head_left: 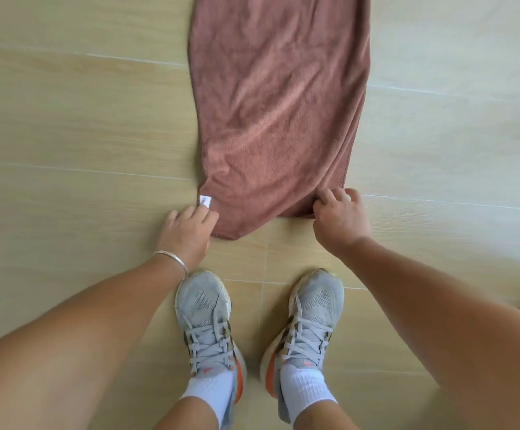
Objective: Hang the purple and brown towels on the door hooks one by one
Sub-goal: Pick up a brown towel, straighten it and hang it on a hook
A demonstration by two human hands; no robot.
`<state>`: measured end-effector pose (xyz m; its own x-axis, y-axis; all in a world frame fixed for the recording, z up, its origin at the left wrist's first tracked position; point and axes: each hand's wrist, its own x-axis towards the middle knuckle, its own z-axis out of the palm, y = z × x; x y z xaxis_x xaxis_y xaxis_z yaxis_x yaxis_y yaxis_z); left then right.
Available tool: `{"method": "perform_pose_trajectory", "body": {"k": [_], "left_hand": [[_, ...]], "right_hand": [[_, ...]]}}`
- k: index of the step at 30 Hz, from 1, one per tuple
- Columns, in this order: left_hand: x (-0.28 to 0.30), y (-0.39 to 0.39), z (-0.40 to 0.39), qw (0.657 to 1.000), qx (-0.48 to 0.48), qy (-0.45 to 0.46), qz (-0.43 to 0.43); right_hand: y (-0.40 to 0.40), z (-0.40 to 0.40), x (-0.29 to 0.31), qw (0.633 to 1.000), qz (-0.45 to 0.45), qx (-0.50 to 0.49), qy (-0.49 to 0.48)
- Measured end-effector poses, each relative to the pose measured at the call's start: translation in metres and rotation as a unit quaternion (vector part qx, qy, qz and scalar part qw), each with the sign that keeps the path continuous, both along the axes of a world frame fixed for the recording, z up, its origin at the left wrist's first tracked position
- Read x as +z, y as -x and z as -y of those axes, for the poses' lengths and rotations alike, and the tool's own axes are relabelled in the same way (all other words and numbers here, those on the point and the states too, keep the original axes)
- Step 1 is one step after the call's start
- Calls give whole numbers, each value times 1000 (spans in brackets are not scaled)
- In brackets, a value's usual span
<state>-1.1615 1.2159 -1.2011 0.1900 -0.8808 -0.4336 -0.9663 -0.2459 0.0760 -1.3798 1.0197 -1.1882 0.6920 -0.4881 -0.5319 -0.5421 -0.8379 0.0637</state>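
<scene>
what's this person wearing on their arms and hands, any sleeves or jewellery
Both arms are bare as far as the view shows, with no sleeves and no gloves. The left hand has a thin silver bangle round its wrist. The right hand and its wrist carry nothing: no watch, band or ring can be seen.
</scene>
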Motion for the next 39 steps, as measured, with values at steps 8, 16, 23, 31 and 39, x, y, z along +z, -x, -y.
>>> {"method": "perform_pose_trajectory", "body": {"k": [8,16,23,31,39], "left_hand": [[59,-37,27,995,-4,-104,7],[224,-120,108,989,22,-108,102],[413,-221,232,978,71,-17,197],[628,-301,299,957,100,134,236],[679,-277,218,979,-15,79,185]], "right_hand": [[15,24,80,1000,-1,-6,-1],[-33,94,221,1000,11,-7,9],[-141,213,406,991,49,-40,120],[-216,276,623,960,154,-73,220],[-188,239,655,963,207,-37,170]]}}
